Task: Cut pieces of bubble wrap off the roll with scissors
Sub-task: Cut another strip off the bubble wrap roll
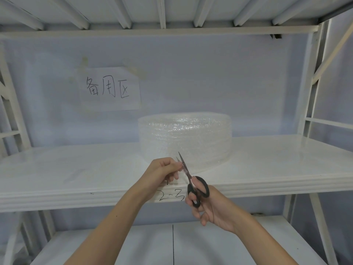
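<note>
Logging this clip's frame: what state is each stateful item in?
Clear bubble wrap roll: standing on end on the white shelf, loose end pulled forward.
Black-handled scissors: blades slightly open at the wrap's edge.
Left hand: fingers pinching the loose end.
Right hand: gripping the scissors.
White paper sign: taped to the wall.

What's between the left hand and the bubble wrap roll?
In the head view, the scissors' blades and a loose strip of wrap cross between the left hand and the roll.
</note>
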The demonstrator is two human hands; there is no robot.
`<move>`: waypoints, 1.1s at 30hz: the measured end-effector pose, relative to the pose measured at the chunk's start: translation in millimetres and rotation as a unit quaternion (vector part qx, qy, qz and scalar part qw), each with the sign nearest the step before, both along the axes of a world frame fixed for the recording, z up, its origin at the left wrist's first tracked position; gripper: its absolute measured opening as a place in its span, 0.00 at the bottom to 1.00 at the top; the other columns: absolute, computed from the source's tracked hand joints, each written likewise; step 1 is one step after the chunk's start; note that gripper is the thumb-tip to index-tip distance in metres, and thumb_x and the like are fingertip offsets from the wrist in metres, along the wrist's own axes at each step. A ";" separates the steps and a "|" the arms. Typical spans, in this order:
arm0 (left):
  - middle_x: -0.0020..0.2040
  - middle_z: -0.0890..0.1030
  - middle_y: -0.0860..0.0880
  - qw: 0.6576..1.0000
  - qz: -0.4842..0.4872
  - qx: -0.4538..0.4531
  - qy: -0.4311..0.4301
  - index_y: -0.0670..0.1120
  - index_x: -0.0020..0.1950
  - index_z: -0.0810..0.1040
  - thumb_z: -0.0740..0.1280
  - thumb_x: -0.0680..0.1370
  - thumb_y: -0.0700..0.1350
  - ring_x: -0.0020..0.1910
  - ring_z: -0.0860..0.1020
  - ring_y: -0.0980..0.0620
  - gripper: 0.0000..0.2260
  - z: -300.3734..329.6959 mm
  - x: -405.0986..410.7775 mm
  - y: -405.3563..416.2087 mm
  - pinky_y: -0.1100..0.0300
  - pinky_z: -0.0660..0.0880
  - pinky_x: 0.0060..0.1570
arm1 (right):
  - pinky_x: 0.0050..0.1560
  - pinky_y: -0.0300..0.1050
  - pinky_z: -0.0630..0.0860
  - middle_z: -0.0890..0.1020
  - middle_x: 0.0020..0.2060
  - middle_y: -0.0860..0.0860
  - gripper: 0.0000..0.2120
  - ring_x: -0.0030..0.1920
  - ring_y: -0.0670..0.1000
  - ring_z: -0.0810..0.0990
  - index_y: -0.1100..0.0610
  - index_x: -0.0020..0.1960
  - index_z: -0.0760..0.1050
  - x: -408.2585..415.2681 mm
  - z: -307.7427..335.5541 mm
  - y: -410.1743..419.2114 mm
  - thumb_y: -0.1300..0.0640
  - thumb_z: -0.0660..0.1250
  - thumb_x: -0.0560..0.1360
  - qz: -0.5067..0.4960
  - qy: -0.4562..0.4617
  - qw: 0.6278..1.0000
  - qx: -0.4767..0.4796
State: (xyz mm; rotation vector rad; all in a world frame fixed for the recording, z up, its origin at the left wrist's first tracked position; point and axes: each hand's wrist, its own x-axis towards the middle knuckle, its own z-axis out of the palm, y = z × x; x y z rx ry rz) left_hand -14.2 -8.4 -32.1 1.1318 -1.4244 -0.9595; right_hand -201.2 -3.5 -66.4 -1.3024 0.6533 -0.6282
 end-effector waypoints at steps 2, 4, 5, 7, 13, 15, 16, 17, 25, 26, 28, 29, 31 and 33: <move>0.30 0.78 0.49 1.000 -0.004 -0.001 -0.002 0.45 0.36 0.80 0.70 0.77 0.44 0.27 0.71 0.54 0.10 0.1 0.0 0.5 0.65 0.68 0.30 | 0.20 0.38 0.71 0.74 0.34 0.50 0.25 0.25 0.49 0.72 0.56 0.38 0.70 3.8 2.8 -1.0 0.33 0.66 0.70 -0.006 0.000 1.000 0.002; 0.30 0.78 0.49 1.000 -0.002 -0.002 0.003 0.47 0.34 0.80 0.70 0.77 0.45 0.27 0.71 0.55 0.11 -0.2 0.1 0.7 0.65 0.68 0.30 | 0.19 0.37 0.69 0.74 0.33 0.49 0.24 0.24 0.48 0.71 0.56 0.38 0.70 7.6 5.4 -1.0 0.33 0.64 0.69 -0.018 0.000 1.000 0.008; 0.30 0.78 0.49 1.000 -0.001 -0.003 0.007 0.47 0.34 0.80 0.69 0.78 0.45 0.27 0.71 0.55 0.12 -0.1 0.0 0.8 0.64 0.67 0.30 | 0.18 0.37 0.67 0.75 0.33 0.49 0.24 0.23 0.48 0.71 0.55 0.37 0.70 9.0 6.3 -1.0 0.33 0.63 0.69 -0.024 0.001 1.000 0.013; 0.31 0.78 0.49 1.000 0.002 -0.010 0.016 0.47 0.35 0.80 0.68 0.78 0.47 0.28 0.71 0.54 0.12 -0.4 0.0 0.2 0.63 0.67 0.31 | 0.18 0.36 0.63 0.75 0.33 0.48 0.23 0.22 0.46 0.70 0.54 0.36 0.69 11.3 7.3 -1.1 0.33 0.61 0.70 -0.034 0.007 0.999 0.021; 0.31 0.78 0.48 1.000 0.004 -0.026 0.011 0.43 0.37 0.81 0.64 0.80 0.43 0.28 0.71 0.54 0.13 -2.5 1.3 -2.4 0.66 0.67 0.28 | 0.17 0.34 0.60 0.75 0.34 0.47 0.24 0.21 0.46 0.69 0.53 0.35 0.69 13.8 5.7 -3.3 0.31 0.62 0.67 -0.033 0.009 0.999 0.023; 0.30 0.78 0.49 1.000 0.003 -0.023 0.002 0.43 0.37 0.81 0.64 0.80 0.42 0.27 0.71 0.56 0.13 -3.0 1.5 -2.4 0.67 0.67 0.28 | 0.18 0.35 0.60 0.75 0.34 0.47 0.24 0.21 0.46 0.68 0.53 0.35 0.69 14.2 6.2 -2.2 0.31 0.62 0.66 -0.034 0.009 0.999 0.022; 0.30 0.78 0.49 1.000 0.004 -0.021 -0.003 0.44 0.37 0.81 0.65 0.80 0.42 0.27 0.71 0.56 0.13 -3.3 1.8 -2.6 0.68 0.67 0.28 | 0.18 0.35 0.61 0.75 0.33 0.47 0.24 0.21 0.46 0.68 0.53 0.35 0.69 14.4 6.3 -2.0 0.31 0.62 0.66 -0.035 0.010 0.999 0.021; 0.30 0.78 0.49 1.000 0.003 -0.020 -0.007 0.45 0.36 0.81 0.66 0.79 0.43 0.28 0.71 0.56 0.12 -3.2 1.8 -2.3 0.67 0.67 0.29 | 0.18 0.35 0.61 0.74 0.33 0.47 0.24 0.21 0.45 0.67 0.53 0.35 0.69 14.4 6.0 -2.0 0.31 0.62 0.67 -0.036 0.010 0.999 0.017; 0.29 0.77 0.49 1.000 0.002 -0.020 -0.014 0.43 0.36 0.80 0.65 0.79 0.43 0.28 0.71 0.54 0.13 -4.0 1.5 -2.8 0.64 0.68 0.31 | 0.18 0.34 0.60 0.74 0.32 0.47 0.22 0.21 0.44 0.66 0.54 0.37 0.67 12.4 -2.0 -3.3 0.35 0.67 0.66 -0.045 -0.011 0.999 -0.017; 0.29 0.77 0.49 1.000 0.003 -0.022 -0.012 0.43 0.36 0.80 0.64 0.79 0.45 0.29 0.72 0.53 0.13 -4.1 0.6 -2.4 0.63 0.68 0.32 | 0.18 0.34 0.60 0.74 0.32 0.47 0.22 0.21 0.44 0.66 0.54 0.37 0.67 12.4 -3.0 -3.4 0.35 0.67 0.66 -0.046 -0.011 0.999 -0.018; 0.29 0.76 0.48 1.000 0.015 -0.025 -0.003 0.43 0.36 0.80 0.65 0.77 0.51 0.29 0.71 0.52 0.15 -4.0 -0.6 -2.4 0.60 0.67 0.32 | 0.18 0.34 0.60 0.74 0.32 0.47 0.23 0.20 0.44 0.66 0.54 0.37 0.67 13.0 -4.3 -3.5 0.35 0.68 0.65 -0.049 -0.012 0.999 -0.021; 0.30 0.76 0.48 0.999 0.024 -0.026 0.001 0.43 0.36 0.79 0.66 0.76 0.53 0.28 0.71 0.51 0.15 -3.9 -0.7 -2.7 0.59 0.67 0.32 | 0.18 0.34 0.60 0.74 0.32 0.47 0.23 0.20 0.44 0.66 0.54 0.37 0.67 13.2 -4.8 -3.5 0.35 0.68 0.65 -0.051 -0.010 0.998 -0.025; 0.30 0.75 0.49 0.999 0.037 -0.031 0.007 0.45 0.36 0.78 0.67 0.75 0.53 0.28 0.70 0.51 0.14 -4.6 -0.1 -3.9 0.57 0.66 0.32 | 0.18 0.33 0.61 0.74 0.32 0.48 0.23 0.20 0.44 0.66 0.54 0.37 0.68 13.6 -4.2 -2.5 0.35 0.68 0.65 -0.054 -0.007 0.998 -0.032; 0.30 0.75 0.50 0.998 0.042 -0.036 0.015 0.45 0.37 0.78 0.67 0.77 0.49 0.28 0.70 0.52 0.11 -5.8 -0.2 -5.2 0.57 0.66 0.32 | 0.17 0.33 0.61 0.74 0.32 0.48 0.22 0.20 0.45 0.67 0.55 0.37 0.68 13.7 -3.1 -1.6 0.36 0.68 0.66 -0.056 -0.005 0.998 -0.040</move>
